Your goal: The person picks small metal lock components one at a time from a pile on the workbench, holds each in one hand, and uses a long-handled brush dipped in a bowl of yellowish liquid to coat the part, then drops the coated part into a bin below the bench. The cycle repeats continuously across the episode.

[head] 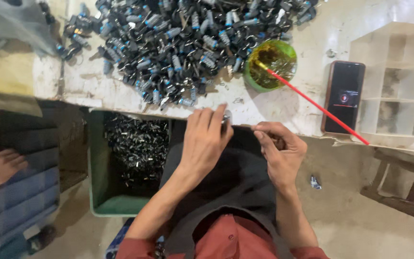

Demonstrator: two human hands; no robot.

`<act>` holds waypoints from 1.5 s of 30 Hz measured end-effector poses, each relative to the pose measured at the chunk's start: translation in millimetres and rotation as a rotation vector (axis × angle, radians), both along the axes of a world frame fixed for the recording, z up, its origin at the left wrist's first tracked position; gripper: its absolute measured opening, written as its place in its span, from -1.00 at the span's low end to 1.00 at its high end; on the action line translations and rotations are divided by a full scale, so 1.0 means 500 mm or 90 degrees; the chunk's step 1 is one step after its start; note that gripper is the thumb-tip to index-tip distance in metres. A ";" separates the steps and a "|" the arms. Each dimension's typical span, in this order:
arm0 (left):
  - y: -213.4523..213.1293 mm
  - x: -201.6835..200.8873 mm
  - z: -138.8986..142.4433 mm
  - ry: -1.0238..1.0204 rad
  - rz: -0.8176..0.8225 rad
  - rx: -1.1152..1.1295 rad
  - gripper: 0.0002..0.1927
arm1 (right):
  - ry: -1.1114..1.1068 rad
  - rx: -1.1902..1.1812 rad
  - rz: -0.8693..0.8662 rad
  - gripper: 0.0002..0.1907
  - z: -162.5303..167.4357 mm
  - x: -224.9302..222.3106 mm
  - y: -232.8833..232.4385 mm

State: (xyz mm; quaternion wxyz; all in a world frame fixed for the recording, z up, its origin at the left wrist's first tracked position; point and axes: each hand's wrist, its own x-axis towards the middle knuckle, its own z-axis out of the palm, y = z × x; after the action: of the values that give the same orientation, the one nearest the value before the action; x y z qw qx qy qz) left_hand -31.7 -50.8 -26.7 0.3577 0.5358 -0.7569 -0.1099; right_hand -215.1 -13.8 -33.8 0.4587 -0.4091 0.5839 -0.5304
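Nearest the lens: red-sleeved forearms over a dark cloth lap point(226, 177). Beyond the lap, pale worn table point(312, 29) heaped with small dark-and-blue cylindrical parts point(178, 43). Left of the lap, green plastic bin point(97, 192). Left hand point(206, 139) curled around a small metal piece point(226, 117); right hand point(280, 152) pinched shut, contents hidden. Best kept close over the lap, grip steady.

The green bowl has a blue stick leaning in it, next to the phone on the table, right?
Not quite. The stick is red, not blue. The head view shows it leaning in the green bowl and stretching past the phone lying beside it on the table.
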 end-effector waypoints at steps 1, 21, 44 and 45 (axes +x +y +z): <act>0.003 0.004 0.006 0.037 -0.019 0.023 -0.54 | -0.008 -0.024 0.015 -0.86 0.001 -0.005 0.000; 0.082 0.008 0.032 0.250 -0.117 -0.004 -0.56 | 0.222 -0.121 0.076 -0.82 0.040 0.032 0.025; 0.091 0.117 0.001 0.179 0.008 0.066 -0.70 | 0.653 -0.155 0.203 -0.64 0.040 0.044 -0.055; 0.095 0.149 0.009 0.159 0.065 0.076 -0.71 | 0.717 -0.156 0.234 -0.58 0.044 0.049 -0.061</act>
State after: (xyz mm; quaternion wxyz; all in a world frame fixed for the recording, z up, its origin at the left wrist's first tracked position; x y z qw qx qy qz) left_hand 42.9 -3.4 -22.3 0.4217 0.5758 -0.6707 -0.2019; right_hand -190.8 -44.4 -12.0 0.1127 -0.7708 0.5915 -0.2079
